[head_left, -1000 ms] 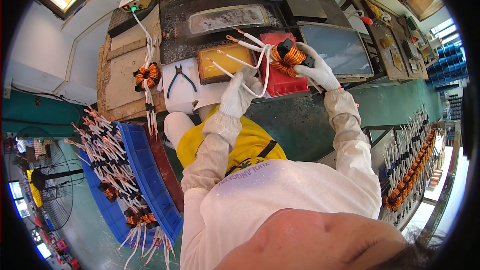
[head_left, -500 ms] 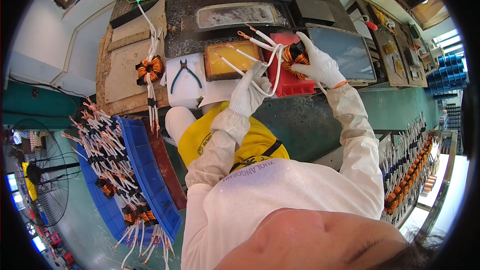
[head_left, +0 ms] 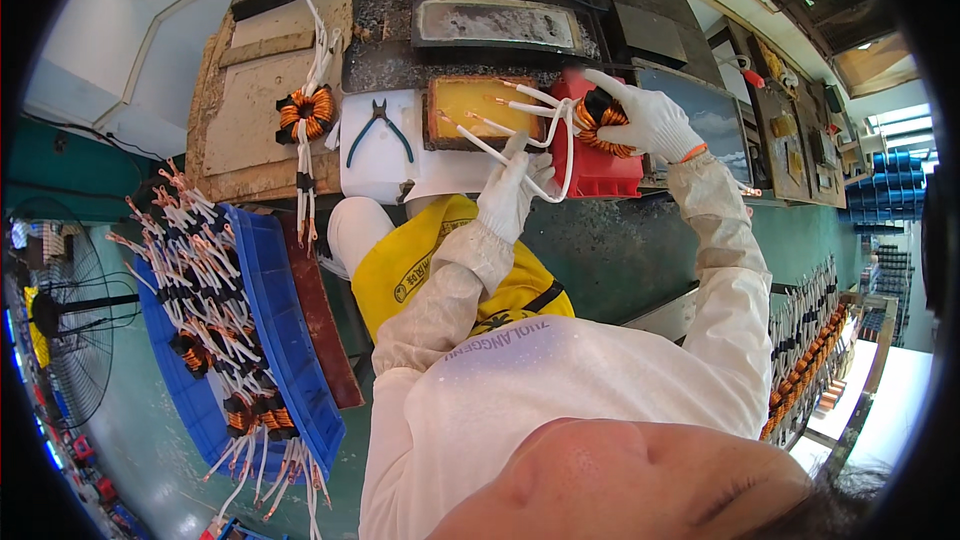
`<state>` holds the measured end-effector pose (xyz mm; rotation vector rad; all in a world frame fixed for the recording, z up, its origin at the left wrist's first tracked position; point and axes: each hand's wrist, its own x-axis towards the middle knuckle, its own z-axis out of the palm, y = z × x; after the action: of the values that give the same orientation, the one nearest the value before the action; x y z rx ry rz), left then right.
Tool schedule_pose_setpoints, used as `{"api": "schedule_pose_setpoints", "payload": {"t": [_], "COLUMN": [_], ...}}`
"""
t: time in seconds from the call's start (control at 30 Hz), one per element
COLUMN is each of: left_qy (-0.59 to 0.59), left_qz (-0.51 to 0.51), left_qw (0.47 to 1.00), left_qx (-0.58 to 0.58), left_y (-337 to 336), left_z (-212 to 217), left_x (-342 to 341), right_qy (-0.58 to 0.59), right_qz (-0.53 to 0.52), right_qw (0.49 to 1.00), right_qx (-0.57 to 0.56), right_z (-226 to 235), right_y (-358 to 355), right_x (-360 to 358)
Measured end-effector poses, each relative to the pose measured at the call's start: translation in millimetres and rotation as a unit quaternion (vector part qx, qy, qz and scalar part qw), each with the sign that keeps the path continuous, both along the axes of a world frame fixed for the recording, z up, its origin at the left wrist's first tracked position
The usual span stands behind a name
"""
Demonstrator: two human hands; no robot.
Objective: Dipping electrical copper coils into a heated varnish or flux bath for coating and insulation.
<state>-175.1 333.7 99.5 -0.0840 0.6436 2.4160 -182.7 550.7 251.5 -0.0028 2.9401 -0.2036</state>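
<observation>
My gloved right hand is closed on a ring-shaped copper-wound coil above a red plastic tray. White insulated leads run left from the coil, their bare copper ends over a yellow-amber slab in a brown frame. At the near side of the leads, my gloved left hand has its fingers closed around one or more of them; exactly which is hard to see. A second copper coil lies on the bench's left part, with white leads running up and down from it.
Cutting pliers lie on white paper left of the slab. Behind is a rectangular metal trough with a crusty silvery surface. A blue bin full of coils stands lower left, near a fan. Rows of coils fill a rack at right.
The view has shifted slightly. The leads' copper ends have come nearer, from around the slab's far edge to over it. A light on the box at the back left went from green to red.
</observation>
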Motion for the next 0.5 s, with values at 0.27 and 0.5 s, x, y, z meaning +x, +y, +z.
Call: {"api": "schedule_pose_setpoints", "payload": {"t": [0.27, 0.5], "left_qy": [0.056, 0.078], "left_qz": [0.007, 0.014], "left_qw": [0.996, 0.993], "left_qx": [-0.068, -0.082], "left_y": [-1.4, 0.7], "left_z": [-8.3, -29.2], "left_x": [2.6, -0.8], "right_qy": [-0.024, -0.05], "right_qz": [0.028, 0.022], "right_qw": [0.999, 0.998], "right_qx": [0.014, 0.011], "right_z": [1.4, 7.8], "right_y": [-1.0, -8.1], "right_x": [-12.0, -18.5]}}
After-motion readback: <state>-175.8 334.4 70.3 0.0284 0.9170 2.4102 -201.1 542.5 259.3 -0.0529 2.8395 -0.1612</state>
